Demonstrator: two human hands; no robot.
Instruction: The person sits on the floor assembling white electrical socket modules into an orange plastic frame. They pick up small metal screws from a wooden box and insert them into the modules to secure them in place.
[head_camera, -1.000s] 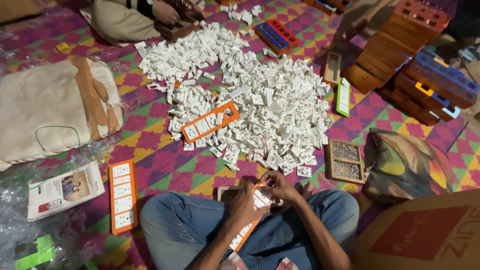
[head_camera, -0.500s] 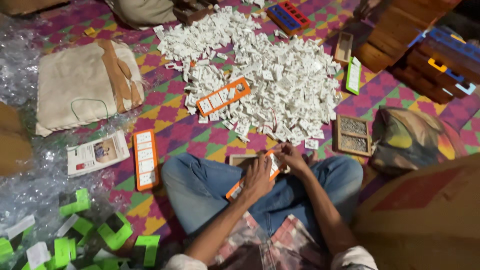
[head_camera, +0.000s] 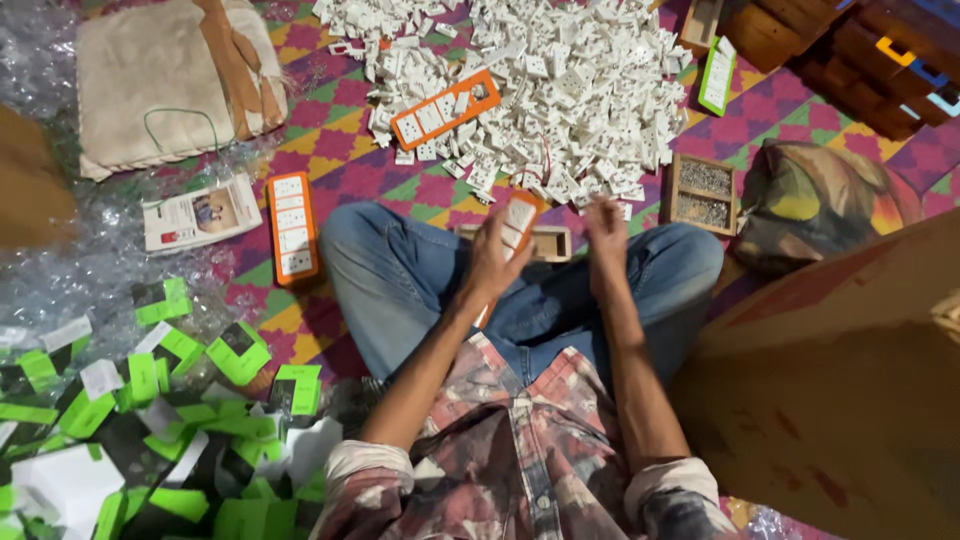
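hands (head_camera: 548, 245), two, with three orange socket strips (head_camera: 293, 227) about, one held.

Orange power strip (head_camera: 517, 228) with a white socket face, long and narrow, held upright and slightly tilted above the lap, top end toward the heap, lower end hidden behind the wrist. Gripped by the left hand (head_camera: 492, 262) around its middle. Heap of small white socket parts (head_camera: 580, 95) spread loose on the floor just beyond the knees.
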